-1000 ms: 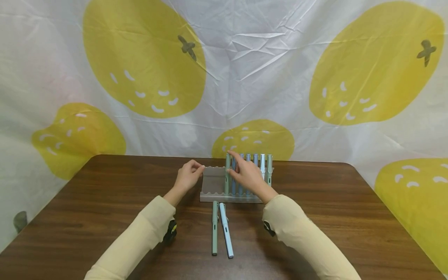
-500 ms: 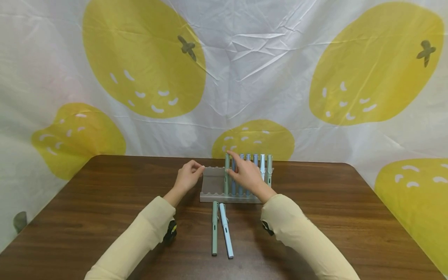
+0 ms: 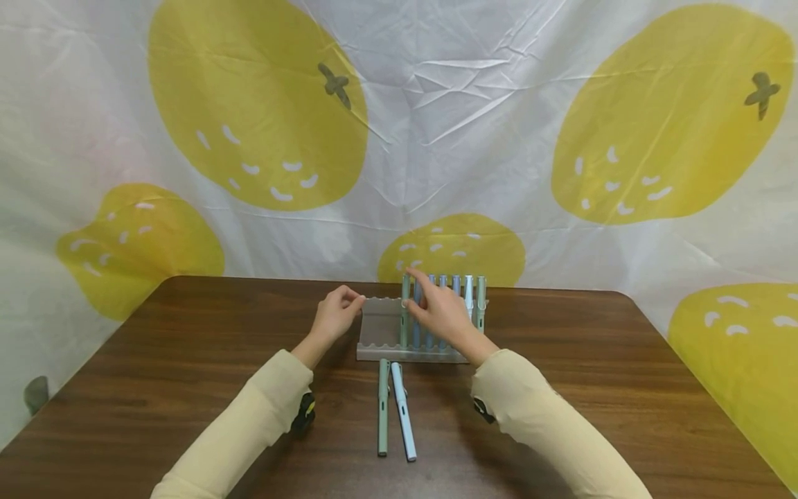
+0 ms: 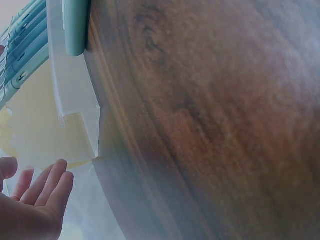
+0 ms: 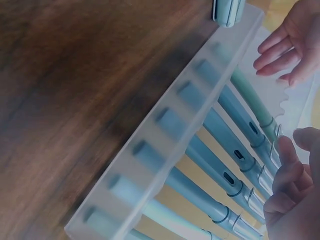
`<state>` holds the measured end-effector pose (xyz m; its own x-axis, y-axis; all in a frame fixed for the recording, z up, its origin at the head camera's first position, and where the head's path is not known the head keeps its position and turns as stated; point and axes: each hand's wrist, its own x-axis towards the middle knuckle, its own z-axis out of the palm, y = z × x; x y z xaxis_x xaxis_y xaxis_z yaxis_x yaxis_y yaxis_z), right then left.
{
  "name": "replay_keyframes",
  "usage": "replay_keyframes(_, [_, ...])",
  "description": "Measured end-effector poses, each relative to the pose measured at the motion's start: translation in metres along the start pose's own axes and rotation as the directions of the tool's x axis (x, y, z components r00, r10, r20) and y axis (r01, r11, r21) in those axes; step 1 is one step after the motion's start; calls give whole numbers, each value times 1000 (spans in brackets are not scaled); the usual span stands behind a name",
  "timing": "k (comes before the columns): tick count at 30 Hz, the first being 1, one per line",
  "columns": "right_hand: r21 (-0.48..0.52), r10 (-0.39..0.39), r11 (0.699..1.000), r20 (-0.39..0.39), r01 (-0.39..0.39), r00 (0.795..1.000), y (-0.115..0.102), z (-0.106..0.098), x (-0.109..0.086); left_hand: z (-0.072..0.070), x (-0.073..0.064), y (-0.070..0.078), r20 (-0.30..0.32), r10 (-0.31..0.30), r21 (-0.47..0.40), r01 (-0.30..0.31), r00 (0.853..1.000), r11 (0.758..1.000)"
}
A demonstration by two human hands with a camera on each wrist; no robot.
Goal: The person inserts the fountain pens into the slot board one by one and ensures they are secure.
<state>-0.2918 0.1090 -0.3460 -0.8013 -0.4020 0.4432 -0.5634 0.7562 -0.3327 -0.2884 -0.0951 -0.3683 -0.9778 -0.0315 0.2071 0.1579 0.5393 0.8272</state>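
Note:
A clear scalloped pen rack (image 3: 380, 353) holds several upright fountain pens (image 5: 215, 165) in blue and green, clips facing out. My right hand (image 3: 445, 315) pinches the leftmost green fountain pen (image 3: 405, 326) near its cap, index finger by the top and thumb at the clip. At the rack's upper left corner, my left hand (image 3: 337, 315) grips the edge between thumb and index finger. Its other fingers (image 4: 60, 190) extend loosely in the left wrist view. In the head view, the right hand covers parts of the middle pens.
In front of the rack, a green fountain pen (image 3: 383, 409) and a pale blue fountain pen (image 3: 404, 412) lie on the brown wooden table (image 3: 249, 443). Behind the table hangs a white cloth (image 3: 399, 173) with yellow fruit prints.
Both hands keep their places. The green pen at my right hand tilts very slightly left, then back; the pens on the table stay put.

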Motion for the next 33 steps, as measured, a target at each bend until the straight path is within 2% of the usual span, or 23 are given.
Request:
replay_keyframes(7, [16, -101, 995, -22, 101, 995, 0, 3, -14, 0, 0, 0, -3, 10, 10, -10, 1000, 1000])
replay_keyframes(13, [18, -149, 989, -1, 149, 989, -4, 6, -30, 0, 0, 1, -2, 10, 12, -10, 1000, 1000])
replay_keyframes(20, [35, -144, 989, 63, 143, 988, -7, 10, -49, 0, -1, 2, 0, 13, 4, -13, 1000, 1000])
replay_keyframes(26, [65, -110, 993, 150, 101, 983, -8, 13, -60, 1, 1, -1, -12, 31, 9, -30, 999, 999])
replay_keyframes(33, [132, -103, 989, 254, 71, 962, -7, 15, -66, 0, 0, -1, -5, 21, 5, -20, 1000, 1000])
